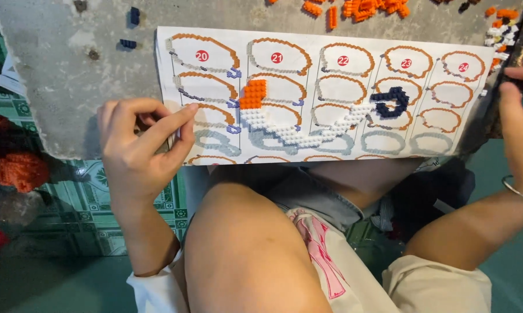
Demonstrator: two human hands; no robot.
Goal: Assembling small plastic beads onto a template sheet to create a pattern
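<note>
Left hand [135,152] fingers [167,124] curl, pinched on the sheet [331,49] edge. Right hand [519,136] fingers nearly straight, touching the desk [64,69] edge. One brick build [308,119], two loose dark bricks [128,43].

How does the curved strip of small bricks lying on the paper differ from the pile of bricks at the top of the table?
The curved brick strip is joined into one piece; the loose bricks lie scattered and separate. The strip mixes colours, orange at one end, white along the middle, dark blue at the other, while the pile is almost all orange. The strip rests on the instruction sheet; the pile sits on the bare grey slab. Both are the same kind of tiny studded bricks.
</note>
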